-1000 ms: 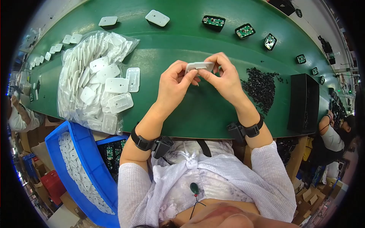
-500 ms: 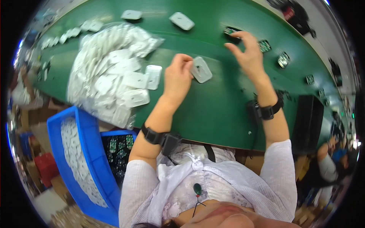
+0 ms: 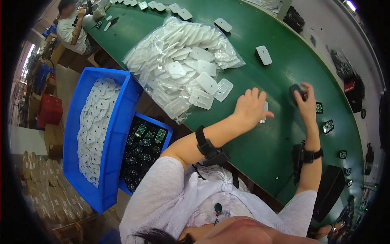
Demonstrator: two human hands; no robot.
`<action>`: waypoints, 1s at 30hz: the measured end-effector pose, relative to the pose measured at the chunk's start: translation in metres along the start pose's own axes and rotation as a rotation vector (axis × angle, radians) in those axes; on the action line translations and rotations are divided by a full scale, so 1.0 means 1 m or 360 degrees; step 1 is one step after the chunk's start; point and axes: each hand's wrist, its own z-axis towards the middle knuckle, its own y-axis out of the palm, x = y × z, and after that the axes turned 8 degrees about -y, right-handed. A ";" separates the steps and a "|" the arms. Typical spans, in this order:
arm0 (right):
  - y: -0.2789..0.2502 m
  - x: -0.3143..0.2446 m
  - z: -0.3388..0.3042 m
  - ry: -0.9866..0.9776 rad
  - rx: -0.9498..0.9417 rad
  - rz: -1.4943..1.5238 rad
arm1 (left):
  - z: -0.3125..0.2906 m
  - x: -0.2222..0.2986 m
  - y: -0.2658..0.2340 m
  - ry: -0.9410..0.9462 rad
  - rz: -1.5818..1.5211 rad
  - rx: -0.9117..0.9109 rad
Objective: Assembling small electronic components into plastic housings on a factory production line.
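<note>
My left hand (image 3: 251,107) has its fingers spread above the green table (image 3: 243,142), partly hiding a white plastic cover (image 3: 265,112) that lies under or beside it. To its right, my right hand (image 3: 307,105) grips a small black case (image 3: 295,94) between thumb and fingers; motion smears the case, so its inside cannot be made out. Left of my hands, a clear plastic bag (image 3: 232,55) spills many white covers. One loose cover (image 3: 223,90) rests at the bag's edge. Beyond my hands stands a black case with a white cover on top (image 3: 263,55).
Green circuit boards in black cases (image 3: 328,126) are strung along the table's right side. A black box (image 3: 331,187) sits near right. At left, a blue bin (image 3: 106,162) holds white pieces, beside a second blue bin (image 3: 165,131) of boards. Another person (image 3: 71,28) is far left.
My right hand has closed on the black case and lifted it off the table. My left fingers have spread from their bent pose by the white cover. The view has swung left.
</note>
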 end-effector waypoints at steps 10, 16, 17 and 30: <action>-0.009 -0.042 -0.075 -0.0325 -0.0180 -0.0135 | -0.015 -0.012 -0.018 0.0467 0.0065 -0.0137; -0.003 -0.047 -0.078 -0.0346 -0.0178 -0.0304 | -0.013 -0.033 -0.034 0.0531 -0.0361 -0.0227; -0.002 -0.052 -0.078 -0.0361 -0.0144 -0.0161 | -0.014 -0.033 -0.035 0.0471 -0.0468 -0.0237; 0.029 -0.093 -0.077 -0.0692 -0.0453 -0.0062 | -0.026 -0.049 -0.035 0.0318 -0.0866 -0.0338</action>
